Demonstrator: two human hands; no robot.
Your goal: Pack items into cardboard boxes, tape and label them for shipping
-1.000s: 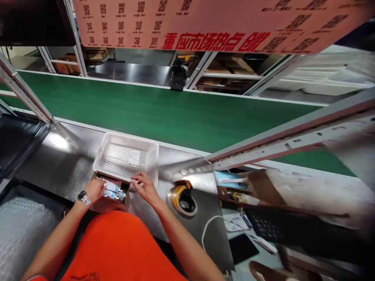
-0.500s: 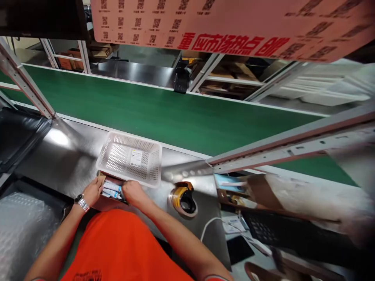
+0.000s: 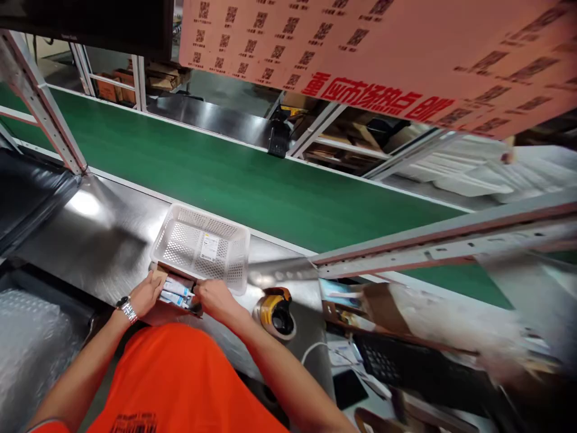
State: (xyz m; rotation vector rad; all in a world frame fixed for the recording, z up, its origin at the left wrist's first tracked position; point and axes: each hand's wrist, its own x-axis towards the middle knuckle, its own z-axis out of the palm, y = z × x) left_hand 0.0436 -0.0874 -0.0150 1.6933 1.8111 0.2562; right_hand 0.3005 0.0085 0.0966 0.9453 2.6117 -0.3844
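A small open cardboard box (image 3: 178, 270) lies on the metal bench against the near side of a white plastic basket (image 3: 243, 264). Inside the box are several white and blue packages (image 3: 175, 288), tube-like in shape. My left hand (image 3: 145, 294), with a watch at the wrist, grips the box's left end, thumb by the brown flap. At the right end, my right hand (image 3: 216, 297) has its fingers curled on the box edge; the fingertips are partly hidden. The basket holds a white label sheet (image 3: 210, 246).
A tape dispenser with yellow tape (image 3: 270, 310) stands to the right. Behind the bench runs a green conveyor belt (image 3: 252, 186). A slanted metal post (image 3: 406, 240) crosses the right side. A keyboard (image 3: 383, 358) lies lower right, and bubble wrap (image 3: 31, 355) lower left.
The view has tilted and shifted slightly. My right hand has moved a little to the right at the box's end; my left hand keeps its hold.
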